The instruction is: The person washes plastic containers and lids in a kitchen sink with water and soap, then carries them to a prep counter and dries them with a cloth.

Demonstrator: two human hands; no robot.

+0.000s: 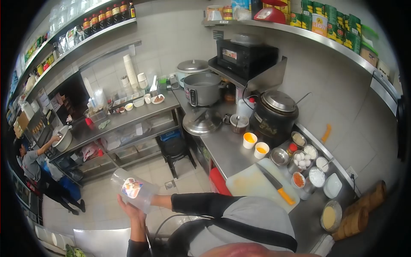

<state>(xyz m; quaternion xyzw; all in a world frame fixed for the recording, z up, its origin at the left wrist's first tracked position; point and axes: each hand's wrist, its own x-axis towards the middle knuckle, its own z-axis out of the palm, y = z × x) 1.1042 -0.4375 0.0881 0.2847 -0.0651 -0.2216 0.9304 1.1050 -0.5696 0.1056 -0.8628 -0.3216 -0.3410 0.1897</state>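
Note:
A clear plastic container (145, 191) with a colourful picture label is held tilted in front of me, over the floor. My left hand (132, 210) is closed against its lower side, palm up, with the fingers along the wall. From the right, my right hand's wrist (160, 201) reaches the container's near end. The fingers of that hand are hidden by the container, so their grip does not show. To the right of my arms, a knife (277, 185) with an orange handle lies on a pale cutting board (244, 184).
A steel counter (220, 155) carries two cups of orange food (249, 139), a black pot (274, 115), a grey cooker (203, 88) and several ingredient bowls (317, 176). A black stool (174, 150) stands beneath the far counter. At left, another person (34, 165) reaches into a large bowl (63, 139).

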